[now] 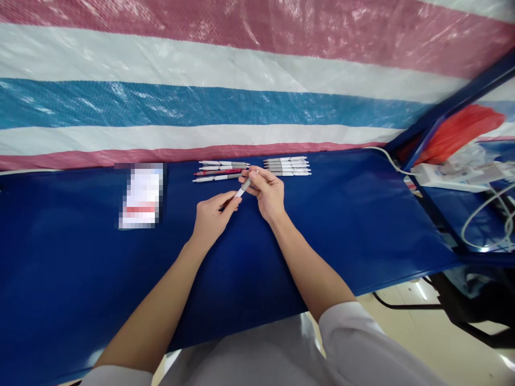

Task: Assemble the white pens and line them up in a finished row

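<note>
Both my hands hold one white and grey pen [242, 189] above the blue table [341, 225]. My left hand [212, 215] pinches its lower end, fingers closed. My right hand [266, 192] grips its upper end, fingers wrapped around it. Just beyond my hands lie two rows of pens: a left group [220, 170] with white, grey and one red pen, and a right group [287, 165] of several white and grey pens laid side by side.
A blurred white card with a red band [140, 195] lies on the table at the left. A striped tarp [225, 80] hangs behind. At the right are a white power strip [438, 176], cables [483, 214] and a red plastic bag [458, 131].
</note>
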### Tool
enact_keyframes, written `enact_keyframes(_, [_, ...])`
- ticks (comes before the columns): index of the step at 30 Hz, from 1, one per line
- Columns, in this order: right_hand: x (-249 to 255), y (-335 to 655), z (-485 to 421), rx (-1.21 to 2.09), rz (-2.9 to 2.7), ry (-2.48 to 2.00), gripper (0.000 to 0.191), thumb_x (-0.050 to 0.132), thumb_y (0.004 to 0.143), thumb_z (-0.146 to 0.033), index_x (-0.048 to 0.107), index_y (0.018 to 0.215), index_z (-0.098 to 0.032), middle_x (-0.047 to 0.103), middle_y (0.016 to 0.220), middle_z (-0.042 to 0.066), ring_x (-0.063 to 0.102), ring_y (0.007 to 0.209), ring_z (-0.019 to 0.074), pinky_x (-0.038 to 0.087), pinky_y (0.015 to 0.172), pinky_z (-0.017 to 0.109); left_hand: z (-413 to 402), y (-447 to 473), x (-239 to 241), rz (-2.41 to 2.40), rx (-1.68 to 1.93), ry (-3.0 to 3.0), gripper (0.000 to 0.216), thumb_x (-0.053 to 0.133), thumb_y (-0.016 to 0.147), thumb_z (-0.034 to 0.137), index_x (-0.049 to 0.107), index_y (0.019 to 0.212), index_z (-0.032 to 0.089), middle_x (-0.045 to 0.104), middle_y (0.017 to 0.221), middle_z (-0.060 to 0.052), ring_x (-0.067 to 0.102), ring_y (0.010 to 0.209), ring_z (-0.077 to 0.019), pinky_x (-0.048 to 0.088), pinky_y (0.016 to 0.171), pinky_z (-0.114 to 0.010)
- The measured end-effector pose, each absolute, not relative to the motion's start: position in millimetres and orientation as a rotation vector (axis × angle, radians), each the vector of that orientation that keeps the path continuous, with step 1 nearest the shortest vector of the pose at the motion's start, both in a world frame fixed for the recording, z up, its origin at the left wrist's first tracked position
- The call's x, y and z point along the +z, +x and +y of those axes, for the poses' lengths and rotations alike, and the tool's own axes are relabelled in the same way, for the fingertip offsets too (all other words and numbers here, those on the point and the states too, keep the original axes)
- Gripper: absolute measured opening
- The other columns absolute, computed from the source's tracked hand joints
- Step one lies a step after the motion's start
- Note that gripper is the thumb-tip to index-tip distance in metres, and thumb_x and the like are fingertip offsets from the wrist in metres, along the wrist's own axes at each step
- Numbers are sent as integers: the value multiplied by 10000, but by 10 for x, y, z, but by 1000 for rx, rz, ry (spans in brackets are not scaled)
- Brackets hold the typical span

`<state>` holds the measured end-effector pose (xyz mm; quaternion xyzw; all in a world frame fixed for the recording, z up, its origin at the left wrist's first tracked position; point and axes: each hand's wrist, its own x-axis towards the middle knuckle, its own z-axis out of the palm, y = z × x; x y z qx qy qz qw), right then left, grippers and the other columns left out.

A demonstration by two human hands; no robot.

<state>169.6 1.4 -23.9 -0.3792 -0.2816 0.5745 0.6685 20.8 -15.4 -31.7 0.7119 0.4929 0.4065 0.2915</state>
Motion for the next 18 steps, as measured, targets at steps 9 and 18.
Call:
enact_keyframes(9, [-242, 1734, 31, 1310, -559, -856, 267, 739, 750, -440, 731, 910, -227, 786, 867, 7, 757, 787, 162, 607, 651, 240, -153, 232, -239, 1298, 1305, 1447, 242, 641, 883, 368, 684, 1015, 169, 780, 923, -74, 749, 851, -213, 596, 798, -327])
enact_keyframes(18, [-226, 1699, -3, 1188, -731, -949, 277, 727, 749, -466, 717, 862, -214, 768, 842, 15, 738, 814, 163, 592, 581, 214, -48, 354, -140, 951, 1496, 952, 270, 680, 869, 424, 518, 942, 220, 767, 1040, -82, 692, 1089, -242, 540, 966, -441])
